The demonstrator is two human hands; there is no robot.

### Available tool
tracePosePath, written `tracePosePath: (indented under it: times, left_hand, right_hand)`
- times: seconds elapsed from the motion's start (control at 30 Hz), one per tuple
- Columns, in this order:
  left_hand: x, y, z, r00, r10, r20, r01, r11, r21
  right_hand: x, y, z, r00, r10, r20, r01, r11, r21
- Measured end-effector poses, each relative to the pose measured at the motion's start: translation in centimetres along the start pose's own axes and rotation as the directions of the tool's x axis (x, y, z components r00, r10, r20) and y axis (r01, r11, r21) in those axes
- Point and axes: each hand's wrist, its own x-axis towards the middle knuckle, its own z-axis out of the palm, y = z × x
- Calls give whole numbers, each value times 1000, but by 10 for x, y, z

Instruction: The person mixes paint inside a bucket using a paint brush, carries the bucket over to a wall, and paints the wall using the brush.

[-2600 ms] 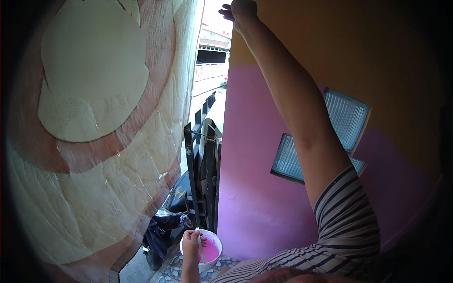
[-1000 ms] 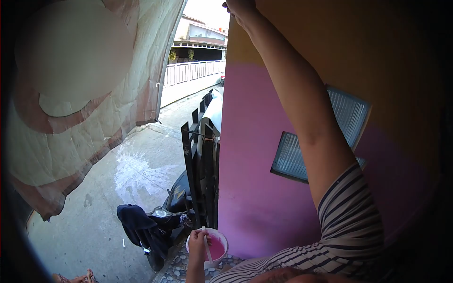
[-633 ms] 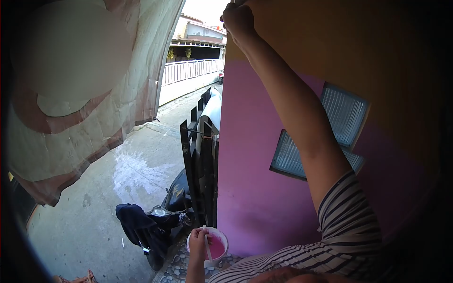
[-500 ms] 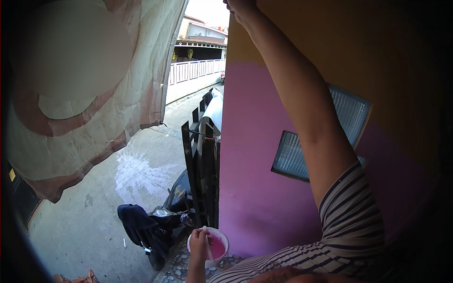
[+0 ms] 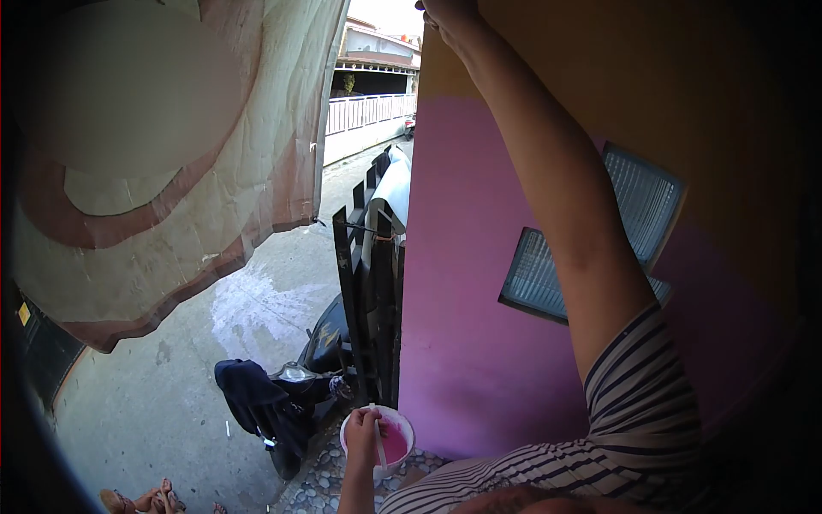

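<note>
Pink-and-ochre wall [image 5: 462, 291] dominates my feed's right side. White bucket [image 5: 391, 469] of pink liquid [image 5: 396, 445] sits low, near the black gate [image 5: 363, 317]. Right hand [image 5: 449, 12], raised, is cropped: grip indeterminable. Left hand [image 5: 362, 428] grips the bucket's pale handle [image 5: 380, 447].

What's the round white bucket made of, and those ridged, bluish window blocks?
The round white bucket looks like smooth plastic, with a flat, pale handle strap that seems to be plastic too. The ridged, bluish window blocks look like shiny glass, because light gleams along their lines, but clear plastic might look the same.
</note>
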Motion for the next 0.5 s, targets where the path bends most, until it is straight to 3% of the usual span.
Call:
tracePosePath:
  times: [0.1,0.13,0.2,0.23,0.3,0.4,0.47,0.5]
  left_hand:
    - [8,3,0,1000,-4,8,4,1000,9]
    - [9,4,-1,1000,-6,22,6,1000,-1]
    - [9,10,-2,999,-14,39,15,1000,-25]
    - [10,12,-5,999,-19,43,20,999,-25]
    - [13,17,-13,998,-23,58,25,999,-42]
    - [11,27,-23,997,-27,76,31,998,-50]
    - [10,33,-29,996,-33,80,37,998,-59]
    - [10,37,-34,995,-42,89,48,997,-64]
  right_hand:
    - [-16,31,9,994,81,-71,-79,996,28]
    - [-24,76,14,987,-158,-37,152,981,-119]
    - [-65,70,16,997,-83,0,82,995,-63]
    - [-114,37,16,973,228,25,-229,966,122]
    - [-151,49,28,944,325,49,-328,925,191]
    - [-200,51,43,934,357,-20,-353,929,108]
    - [-210,36,45,964,266,9,-264,961,-79]
    - [-202,35,50,963,268,15,-267,961,-75]
